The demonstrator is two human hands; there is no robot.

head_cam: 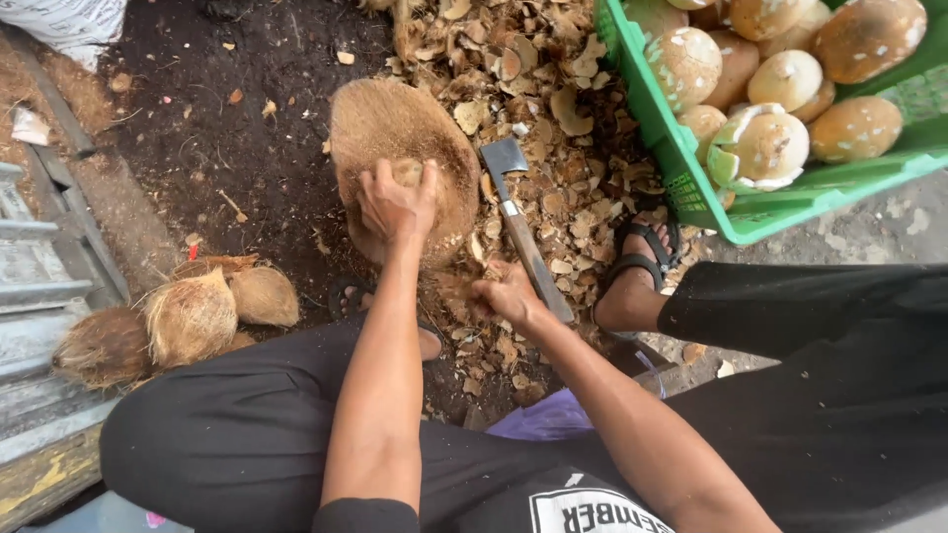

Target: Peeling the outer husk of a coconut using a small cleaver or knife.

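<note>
- Left hand (395,202): fingers are closed over a small brown coconut (409,172) atop a fibrous round block (400,148), at centre.
- Right hand (506,293): fingers are wrapped around the wooden handle of a steel cleaver (518,227).
- Shell chips (553,109) are scattered at 12 o'clock.
- A green plastic crate (681,168) of peeled, pale coconuts (780,79) is seen at 2 o'clock.
- Hairy husked coconuts (188,316) are piled at 9 o'clock.
</note>
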